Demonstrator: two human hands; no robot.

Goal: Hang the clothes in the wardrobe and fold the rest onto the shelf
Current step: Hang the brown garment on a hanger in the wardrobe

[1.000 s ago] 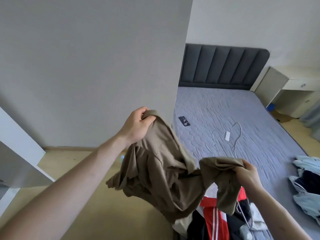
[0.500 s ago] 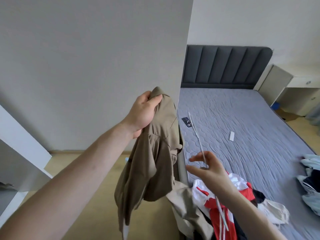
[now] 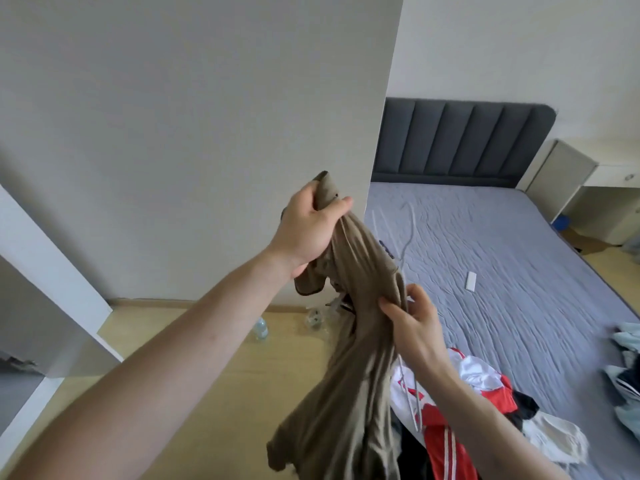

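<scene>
A khaki shirt hangs in the air in front of me, over the floor beside the bed. My left hand grips its bunched top edge. Lower down, my right hand holds a thin white wire hanger against the shirt's right side, thumb on the fabric. The hanger's hook rises above the hand and its lower wire runs down past my wrist. A pile of red, white and black clothes lies on the near corner of the bed.
The grey mattress carries a white remote and light blue clothes at the right edge. A white wardrobe panel stands at left. Plastic bottles lie on the wooden floor by the wall.
My right hand let go of the shirt's lower end, took up the white hanger and brought it against the shirt. My left hand lifted the shirt higher, so it now hangs straight.
</scene>
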